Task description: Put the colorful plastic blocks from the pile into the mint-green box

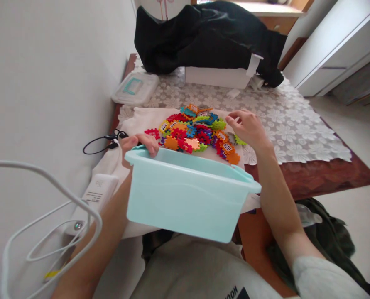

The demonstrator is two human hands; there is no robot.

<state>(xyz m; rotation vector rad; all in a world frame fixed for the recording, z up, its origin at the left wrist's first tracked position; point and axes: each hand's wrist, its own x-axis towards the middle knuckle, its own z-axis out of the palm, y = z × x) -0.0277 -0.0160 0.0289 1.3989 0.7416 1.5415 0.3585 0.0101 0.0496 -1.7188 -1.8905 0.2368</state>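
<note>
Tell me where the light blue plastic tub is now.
The light blue plastic tub is at lower centre of the head view, gripped by the left hand, right beside the heap of colourful plastic blocks.

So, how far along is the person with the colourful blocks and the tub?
Nothing clearly looks done: the heap of multicoloured interlocking plastic blocks lies on the white cloth. In hand: the left hand grips the rim of the pale blue plastic tub, while the right hand is at the heap's edge, by a green block. Left: the heap itself; the tub's inside is hidden.
</note>
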